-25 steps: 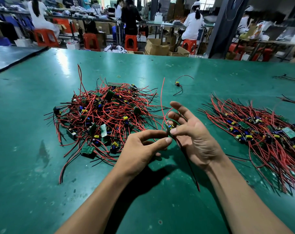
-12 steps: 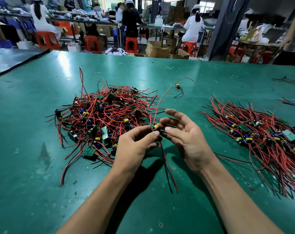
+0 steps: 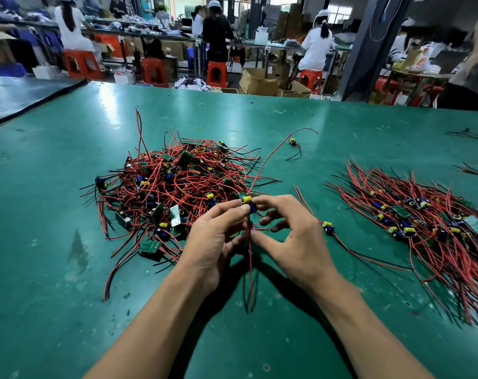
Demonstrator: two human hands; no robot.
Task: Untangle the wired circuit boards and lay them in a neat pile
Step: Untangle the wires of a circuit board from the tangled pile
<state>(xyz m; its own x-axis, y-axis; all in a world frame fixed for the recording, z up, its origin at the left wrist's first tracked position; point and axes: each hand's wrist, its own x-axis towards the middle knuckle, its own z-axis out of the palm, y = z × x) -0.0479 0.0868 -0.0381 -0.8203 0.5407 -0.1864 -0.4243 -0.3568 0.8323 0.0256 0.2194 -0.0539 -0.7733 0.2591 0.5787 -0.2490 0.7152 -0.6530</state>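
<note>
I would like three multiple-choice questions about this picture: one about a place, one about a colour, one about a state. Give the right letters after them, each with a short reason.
1. On which side of the person does the neat pile lie?
A. right
B. left
C. behind

2. What colour is the cylinder on the held board?
A. white
B. yellow
C. grey

3. How is the held board?
A. lying flat, untouched
B. hanging from one wire
C. lifted, pinched by both hands

Answers:
1 A: the pile spreads beyond the right hand.
2 B: the yellow cylinder shows between the fingertips.
3 C: the left hand and the right hand pinch it above the green table.
</note>
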